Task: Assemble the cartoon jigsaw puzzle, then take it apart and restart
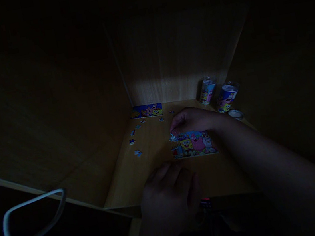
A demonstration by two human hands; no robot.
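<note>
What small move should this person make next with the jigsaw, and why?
Probably the left hand should pick up the nearest loose jigsaw piece. That hand appears to hold nothing, and the piece lies alone on the wooden surface, while the right hand is occupied at the corner of the assembled jigsaw.

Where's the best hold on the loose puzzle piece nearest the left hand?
Pinch the loose puzzle piece by opposite edges, coming straight down with the left hand. It lies flat and thin on the wooden shelf, touching no other piece, so its edges are the only grip.
</note>
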